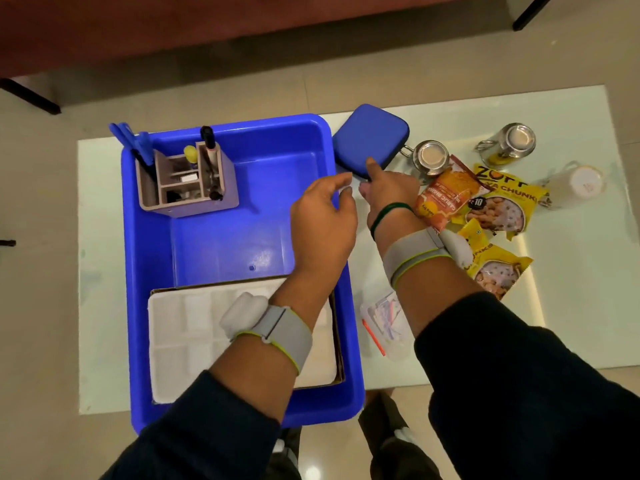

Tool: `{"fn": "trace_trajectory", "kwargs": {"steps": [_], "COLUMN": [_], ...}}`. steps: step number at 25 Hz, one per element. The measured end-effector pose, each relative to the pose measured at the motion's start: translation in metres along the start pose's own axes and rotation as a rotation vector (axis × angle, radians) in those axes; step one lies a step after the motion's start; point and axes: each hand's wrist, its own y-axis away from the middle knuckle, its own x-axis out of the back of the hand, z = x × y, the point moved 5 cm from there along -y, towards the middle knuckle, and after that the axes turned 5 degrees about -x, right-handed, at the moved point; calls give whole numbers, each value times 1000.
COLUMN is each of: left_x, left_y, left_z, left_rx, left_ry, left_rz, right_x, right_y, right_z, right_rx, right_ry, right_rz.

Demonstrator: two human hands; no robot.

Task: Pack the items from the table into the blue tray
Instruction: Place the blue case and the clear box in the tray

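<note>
The blue tray (242,403) sits on the left half of the white table. Inside it stand a grey desk organiser (188,183) with pens and blue scissors, and a white moulded insert in a cardboard box (194,344). A blue zip case (370,136) rests tilted just right of the tray's far corner. My right hand (388,192) grips its near edge, thumb on top. My left hand (323,216) hovers over the tray's right rim with curled fingers, close to the case; nothing is in it.
On the right lie an orange snack packet (446,194), two yellow soya chunk packets (502,206), two steel-lidded jars (431,159), a white mug (576,185) and a clear plastic pouch (384,320). Dark furniture stands beyond the table.
</note>
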Motion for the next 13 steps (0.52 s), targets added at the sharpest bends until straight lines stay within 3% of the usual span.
{"fn": "trace_trajectory", "kwargs": {"steps": [4, 9, 13], "left_x": [3, 40, 90], "left_y": [4, 21, 21], "left_z": [-10, -19, -9], "left_rx": [120, 240, 249], "left_ry": [27, 127, 261], "left_rz": [85, 145, 261], "right_x": [0, 34, 43], "right_y": [-10, 23, 91], "right_z": [1, -22, -39], "right_rx": [23, 286, 513], "right_ry": [-248, -175, 1], "right_rz": [-13, 32, -192]}}
